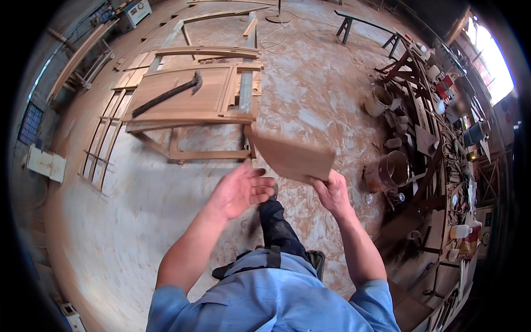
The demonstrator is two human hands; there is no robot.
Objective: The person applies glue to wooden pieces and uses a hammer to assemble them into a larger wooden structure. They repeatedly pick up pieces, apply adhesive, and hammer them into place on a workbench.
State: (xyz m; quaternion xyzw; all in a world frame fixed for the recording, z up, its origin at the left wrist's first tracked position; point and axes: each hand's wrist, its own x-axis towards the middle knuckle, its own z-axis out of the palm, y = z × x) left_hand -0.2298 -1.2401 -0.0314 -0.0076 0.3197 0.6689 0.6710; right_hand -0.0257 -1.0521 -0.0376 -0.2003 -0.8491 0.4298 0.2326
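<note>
My right hand (333,193) grips a thin brown wooden panel (293,156) by its near right corner, thumb on top. The panel is tilted in front of me, slightly blurred, its far left corner close to the workbench. My left hand (241,191) is just left of the panel, palm turned up and inward, fingers apart, holding nothing. Ahead on the left stands a wooden bench (188,123) with a wide wooden board (182,88) lying on it. A claw hammer (168,95) with a dark handle rests across that board.
Wooden strips (207,51) lie across the frame behind the bench. A slatted wooden frame (102,141) lies at the left. Buckets (387,170) and cluttered shelves (442,144) line the right side. A dark sawhorse (365,23) stands far back, near a cable on the dusty floor.
</note>
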